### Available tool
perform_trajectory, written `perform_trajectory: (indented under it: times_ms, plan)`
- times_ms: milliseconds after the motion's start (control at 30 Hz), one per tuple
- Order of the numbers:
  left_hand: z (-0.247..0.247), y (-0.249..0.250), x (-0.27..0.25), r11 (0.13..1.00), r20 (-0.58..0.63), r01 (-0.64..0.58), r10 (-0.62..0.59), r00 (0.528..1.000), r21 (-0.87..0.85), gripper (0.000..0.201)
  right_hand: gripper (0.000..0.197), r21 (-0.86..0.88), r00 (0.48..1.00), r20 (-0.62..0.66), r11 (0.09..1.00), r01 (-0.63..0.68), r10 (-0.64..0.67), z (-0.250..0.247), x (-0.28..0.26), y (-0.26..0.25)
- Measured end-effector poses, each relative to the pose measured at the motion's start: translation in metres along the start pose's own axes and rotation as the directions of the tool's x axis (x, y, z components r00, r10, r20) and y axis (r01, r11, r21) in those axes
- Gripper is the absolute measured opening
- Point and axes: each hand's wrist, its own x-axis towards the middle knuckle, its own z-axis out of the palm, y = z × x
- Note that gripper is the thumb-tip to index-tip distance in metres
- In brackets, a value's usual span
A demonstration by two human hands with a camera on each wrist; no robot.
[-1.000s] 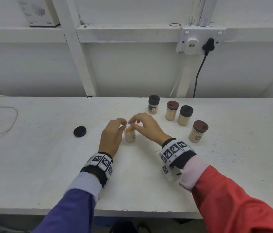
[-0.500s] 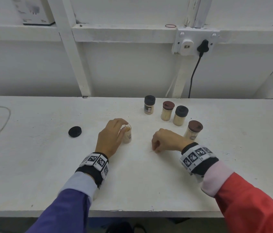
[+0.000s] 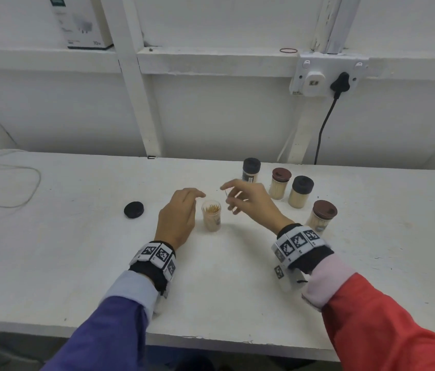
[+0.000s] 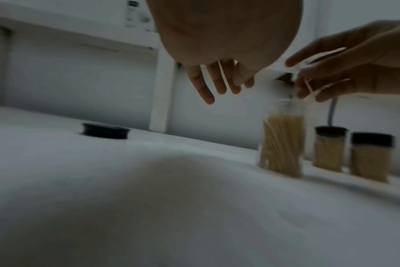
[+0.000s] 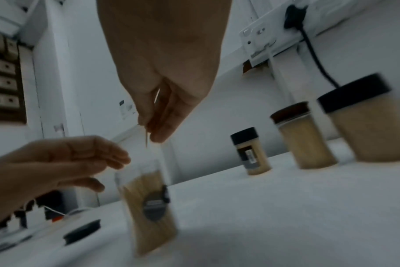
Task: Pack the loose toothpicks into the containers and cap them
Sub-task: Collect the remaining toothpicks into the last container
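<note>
Right hand [image 3: 251, 203] pinches toothpick [image 5: 146, 139] over toothpick-filled open container [image 3: 211, 216]

The right hand [image 5: 162, 75] hangs from the top of the frame, thumb and fingers pinching a toothpick [image 5: 146, 137] that points down; just below stands an open jar [image 5: 149, 204], blurred, packed with toothpicks and bearing a dark label; the left hand [image 5: 55, 162] reaches in from the left beside the jar's mouth, fingers loosely extended and apart from it; a black cap [image 5: 82, 230] lies on the table [image 5: 286, 216] at lower left; three capped jars stand to the right; a wall socket [image 5: 272, 34] with a black plug sits above them.
</note>
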Motion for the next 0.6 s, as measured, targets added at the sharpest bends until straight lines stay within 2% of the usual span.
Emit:
perform_trajectory:
  times_ms: [67,133,167,233,300,333,433,500,533,600]
  plan:
    - [-0.010,-0.011,0.001,0.997,-0.046,0.069,-0.068,0.997,0.019,0.033,0.022,0.078,0.992,-0.120,0.995,0.057,-0.047,0.012,0.013,-0.011]
    - [-0.022,-0.027,0.001,0.985,-0.062,0.166,-0.163,0.985,0.047,0.031,0.019,0.027,0.977,-0.191,0.994,0.102,-0.095,0.023,0.022,-0.016]
    - [-0.028,-0.036,0.001,0.974,-0.045,0.214,-0.211,0.977,0.080,0.031,0.017,-0.033,0.973,-0.192,0.992,0.121,-0.125,0.028,0.025,-0.015]
    - [-0.038,-0.057,0.001,0.934,0.026,0.305,-0.315,0.949,0.188,0.035,0.011,-0.195,0.985,-0.099,0.973,0.123,-0.144,0.036,0.028,-0.010]
    - [-0.046,-0.075,-0.001,0.865,0.111,0.396,-0.446,0.888,0.307,0.045,0.012,-0.349,0.996,0.045,0.933,0.091,-0.081,0.040,0.028,-0.001]
    - [-0.048,-0.082,-0.002,0.828,0.155,0.425,-0.505,0.849,0.366,0.051,0.014,-0.382,0.995,0.073,0.920,0.090,-0.067,0.040,0.028,0.004]
    - [-0.051,-0.096,-0.004,0.762,0.290,0.424,-0.601,0.745,0.490,0.061,0.019,-0.278,0.993,-0.036,0.956,0.097,-0.111,0.036,0.022,0.011]
    - [-0.048,-0.098,-0.005,0.761,0.334,0.431,-0.616,0.714,0.484,0.056,0.030,-0.135,0.998,-0.056,0.990,0.034,-0.042,0.033,0.018,0.011]
    - [-0.045,-0.098,-0.005,0.767,0.330,0.437,-0.612,0.719,0.470,0.052,0.043,-0.085,1.000,-0.018,0.996,-0.024,0.022,0.032,0.017,0.010]
    - [-0.041,-0.096,-0.002,0.778,0.298,0.440,-0.594,0.747,0.449,0.046,0.075,-0.115,0.984,0.106,0.985,-0.129,0.141,0.032,0.014,0.011]
